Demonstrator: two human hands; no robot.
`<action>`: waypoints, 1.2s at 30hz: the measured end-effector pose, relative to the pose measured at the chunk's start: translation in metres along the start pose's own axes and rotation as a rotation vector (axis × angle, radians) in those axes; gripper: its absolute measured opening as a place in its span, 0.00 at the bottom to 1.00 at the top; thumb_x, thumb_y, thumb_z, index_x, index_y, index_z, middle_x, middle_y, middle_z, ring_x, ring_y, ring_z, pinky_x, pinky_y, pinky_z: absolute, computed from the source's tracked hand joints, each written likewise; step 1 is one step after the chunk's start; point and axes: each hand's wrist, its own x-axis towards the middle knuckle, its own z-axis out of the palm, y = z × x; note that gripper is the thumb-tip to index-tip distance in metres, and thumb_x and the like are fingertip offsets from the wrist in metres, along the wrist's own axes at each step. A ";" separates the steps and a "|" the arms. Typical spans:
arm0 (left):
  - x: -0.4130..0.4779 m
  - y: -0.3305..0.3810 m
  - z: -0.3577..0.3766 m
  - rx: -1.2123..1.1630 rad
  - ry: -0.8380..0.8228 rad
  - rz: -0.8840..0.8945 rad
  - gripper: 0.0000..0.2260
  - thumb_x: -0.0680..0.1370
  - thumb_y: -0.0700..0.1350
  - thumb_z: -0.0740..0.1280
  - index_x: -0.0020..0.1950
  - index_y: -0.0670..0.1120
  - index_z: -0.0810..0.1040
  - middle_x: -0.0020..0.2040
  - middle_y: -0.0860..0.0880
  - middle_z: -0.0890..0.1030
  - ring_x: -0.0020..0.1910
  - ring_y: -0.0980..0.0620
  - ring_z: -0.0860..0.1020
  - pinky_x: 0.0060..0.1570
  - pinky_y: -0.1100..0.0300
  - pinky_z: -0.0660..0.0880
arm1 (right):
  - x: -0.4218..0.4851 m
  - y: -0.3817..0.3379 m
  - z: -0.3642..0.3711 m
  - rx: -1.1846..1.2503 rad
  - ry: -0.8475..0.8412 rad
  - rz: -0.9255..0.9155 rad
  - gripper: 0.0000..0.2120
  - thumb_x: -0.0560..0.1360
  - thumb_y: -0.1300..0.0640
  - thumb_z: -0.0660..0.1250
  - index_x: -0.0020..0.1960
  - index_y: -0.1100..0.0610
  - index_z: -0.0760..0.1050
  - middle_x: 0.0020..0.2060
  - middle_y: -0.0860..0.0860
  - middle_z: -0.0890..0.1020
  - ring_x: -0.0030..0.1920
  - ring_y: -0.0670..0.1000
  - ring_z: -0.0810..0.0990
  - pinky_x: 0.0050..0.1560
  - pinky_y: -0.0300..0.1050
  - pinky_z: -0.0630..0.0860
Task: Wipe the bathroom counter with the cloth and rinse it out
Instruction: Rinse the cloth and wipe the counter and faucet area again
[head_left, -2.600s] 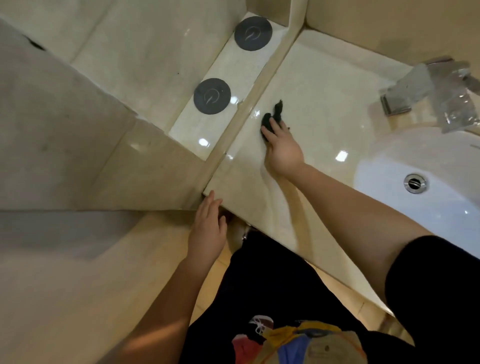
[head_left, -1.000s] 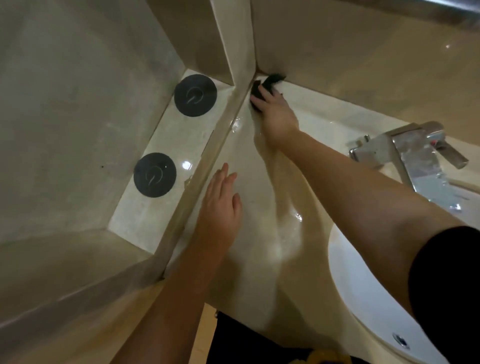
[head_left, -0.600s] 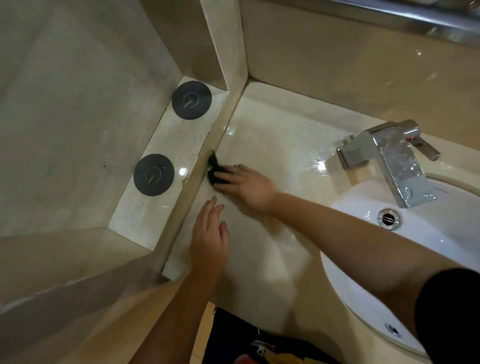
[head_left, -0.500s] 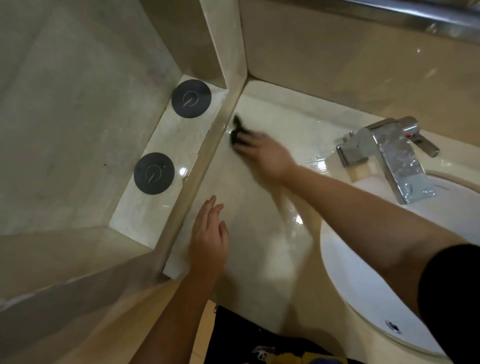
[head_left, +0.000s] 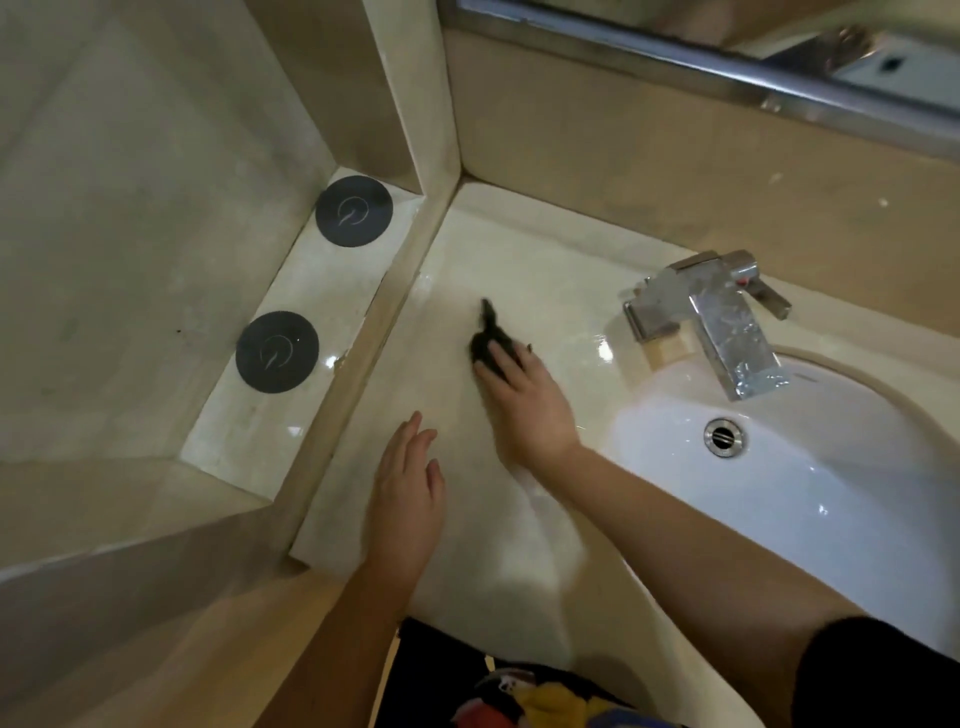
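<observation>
A small dark cloth (head_left: 487, 340) lies on the glossy cream bathroom counter (head_left: 524, 270), left of the basin. My right hand (head_left: 524, 405) presses down on the cloth with its fingers spread over it; a dark tail of cloth sticks out beyond the fingertips. My left hand (head_left: 408, 499) rests flat on the counter near its front left corner, fingers together, holding nothing. Both hands are slightly blurred.
A white basin (head_left: 810, 499) with a metal drain (head_left: 725, 437) sits to the right, under a chrome tap (head_left: 717, 312). A raised ledge (head_left: 374, 343) borders the counter on the left. Beyond it a lower shelf holds two round dark discs (head_left: 277, 352) (head_left: 354, 210). A mirror edge (head_left: 727, 67) runs above.
My right hand has slid the cloth away from the left ledge toward the middle of the counter, nearer the tap. My left hand stays flat near the front corner.
</observation>
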 end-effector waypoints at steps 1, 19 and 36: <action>-0.001 0.003 0.000 -0.009 -0.012 0.004 0.16 0.81 0.42 0.58 0.69 0.47 0.70 0.74 0.53 0.64 0.73 0.53 0.63 0.66 0.49 0.70 | -0.017 -0.003 0.003 0.018 -0.053 -0.098 0.25 0.69 0.61 0.70 0.66 0.57 0.75 0.68 0.57 0.73 0.68 0.63 0.70 0.69 0.56 0.66; -0.038 0.013 -0.001 0.065 -0.229 0.348 0.16 0.81 0.38 0.57 0.68 0.45 0.69 0.76 0.51 0.62 0.74 0.52 0.60 0.72 0.55 0.61 | -0.189 -0.029 -0.002 0.219 0.099 0.238 0.27 0.61 0.73 0.73 0.57 0.54 0.81 0.62 0.53 0.78 0.65 0.60 0.74 0.66 0.47 0.68; -0.135 0.011 0.023 0.153 -0.528 0.712 0.19 0.78 0.36 0.59 0.70 0.41 0.69 0.76 0.45 0.61 0.75 0.45 0.60 0.73 0.57 0.55 | -0.329 -0.099 0.003 0.128 0.131 1.026 0.33 0.76 0.66 0.59 0.78 0.54 0.52 0.77 0.54 0.49 0.77 0.60 0.45 0.76 0.53 0.49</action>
